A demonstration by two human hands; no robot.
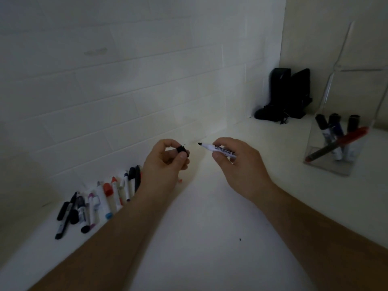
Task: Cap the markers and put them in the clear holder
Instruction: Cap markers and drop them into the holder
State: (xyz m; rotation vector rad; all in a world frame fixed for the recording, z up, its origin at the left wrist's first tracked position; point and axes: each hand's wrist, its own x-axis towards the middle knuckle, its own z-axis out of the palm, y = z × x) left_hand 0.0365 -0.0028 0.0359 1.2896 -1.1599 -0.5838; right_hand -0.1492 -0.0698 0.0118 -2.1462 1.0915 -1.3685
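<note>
My right hand (237,164) grips an uncapped white whiteboard marker (216,148), its black tip pointing left. A short gap away, my left hand (165,162) pinches a black cap (182,150) between thumb and fingers, its opening towards the tip. Both are held above the white table. A clear holder (315,158) stands at the right with several capped markers and a red pen leaning inside. A row of loose markers and caps (98,200) lies on the table at the left, along the wall.
A white brick wall runs behind the table (201,238). Black objects (287,95) stand in the far corner beyond the holder. A small dark speck (240,239) lies on the table between my forearms.
</note>
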